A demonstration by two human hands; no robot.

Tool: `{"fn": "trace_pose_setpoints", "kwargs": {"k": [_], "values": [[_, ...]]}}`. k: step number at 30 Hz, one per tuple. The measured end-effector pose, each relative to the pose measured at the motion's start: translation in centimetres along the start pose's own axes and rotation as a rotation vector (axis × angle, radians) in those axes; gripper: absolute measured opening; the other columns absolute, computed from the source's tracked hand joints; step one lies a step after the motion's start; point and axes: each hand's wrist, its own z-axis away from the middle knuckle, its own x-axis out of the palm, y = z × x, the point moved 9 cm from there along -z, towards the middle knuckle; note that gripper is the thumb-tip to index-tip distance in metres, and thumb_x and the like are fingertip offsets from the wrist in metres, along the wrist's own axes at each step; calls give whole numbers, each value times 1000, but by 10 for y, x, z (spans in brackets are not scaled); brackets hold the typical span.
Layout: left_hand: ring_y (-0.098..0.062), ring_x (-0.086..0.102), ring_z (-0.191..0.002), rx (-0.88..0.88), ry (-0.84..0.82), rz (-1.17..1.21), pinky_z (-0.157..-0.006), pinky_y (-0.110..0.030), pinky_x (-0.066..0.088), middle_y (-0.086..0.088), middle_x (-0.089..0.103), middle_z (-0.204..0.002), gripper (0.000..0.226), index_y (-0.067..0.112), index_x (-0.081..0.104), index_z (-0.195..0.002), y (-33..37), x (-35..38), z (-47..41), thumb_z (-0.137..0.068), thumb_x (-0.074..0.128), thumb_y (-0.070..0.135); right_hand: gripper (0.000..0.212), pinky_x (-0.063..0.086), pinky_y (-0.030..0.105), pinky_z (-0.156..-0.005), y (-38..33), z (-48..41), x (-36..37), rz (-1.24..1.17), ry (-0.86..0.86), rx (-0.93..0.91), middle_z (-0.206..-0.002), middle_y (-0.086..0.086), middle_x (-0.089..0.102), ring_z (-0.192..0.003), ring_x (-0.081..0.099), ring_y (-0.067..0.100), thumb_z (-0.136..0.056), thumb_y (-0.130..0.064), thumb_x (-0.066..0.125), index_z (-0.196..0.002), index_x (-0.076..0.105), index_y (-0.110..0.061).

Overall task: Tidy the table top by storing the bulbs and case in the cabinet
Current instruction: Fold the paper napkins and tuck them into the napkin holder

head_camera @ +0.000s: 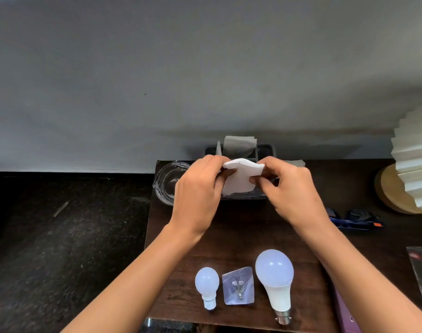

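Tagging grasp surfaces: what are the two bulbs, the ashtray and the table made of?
Small bulb and big bulb: frosted white domes, likely plastic, matte glow; metal caps at the base. Ashtray: clear glass, see-through with bright rim glints. Table: dark brown wood or wood-look laminate; faint grain shows, so I cannot tell which.

dark wood table [234, 239]: small bulb [207, 284], large bulb [275, 277], clear hook packet [239, 286], glass ashtray [168, 181].

One head-worn wide-angle view looks forward and down — close over the dark wooden table [241, 236], facing the grey wall [181, 80].
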Motion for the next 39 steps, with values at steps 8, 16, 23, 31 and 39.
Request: {"fn": "trace_pose_setpoints", "kwargs": {"k": [8,16,23,31,39], "values": [[-21,58,-76,25,-21,-105,-66,-30,41,-4,67,-85,15,12,63,-95,-5,11,2,-82,59,7,12,33,-1,-57,14,-1,7,93,8,16,-84,-4,54,-80,50,12,-82,-10,64,-94,63,-10],[-17,43,-82,44,-37,-227,-66,-25,27,-4,65,-93,17,13,64,-94,-11,16,2,-78,59,9,16,27,4,-62,23,-5,12,157,23,21,-89,-4,48,-82,45,12,-80,-14,67,-94,65,-8],[-16,40,-86,36,-38,-246,-66,-26,25,-4,62,-104,14,15,65,-91,-14,20,9,-78,64,10,16,27,8,-61,21,-4,12,187,29,-17,-85,-5,47,-77,45,12,-79,-16,67,-95,67,-12],[-15,41,-91,38,-28,-231,-73,-29,33,4,45,-115,27,14,60,-105,-11,21,11,-83,49,25,20,30,6,-62,19,-1,10,170,41,-28,-88,-7,46,-78,46,8,-80,-21,67,-99,66,-16],[-21,42,-98,110,78,-89,-82,-32,37,-4,53,-113,20,13,61,-106,46,22,7,-91,50,20,15,34,13,-71,70,12,-66,-43,407,253,-99,9,65,-89,56,13,-88,-15,56,-99,65,-12]]}}
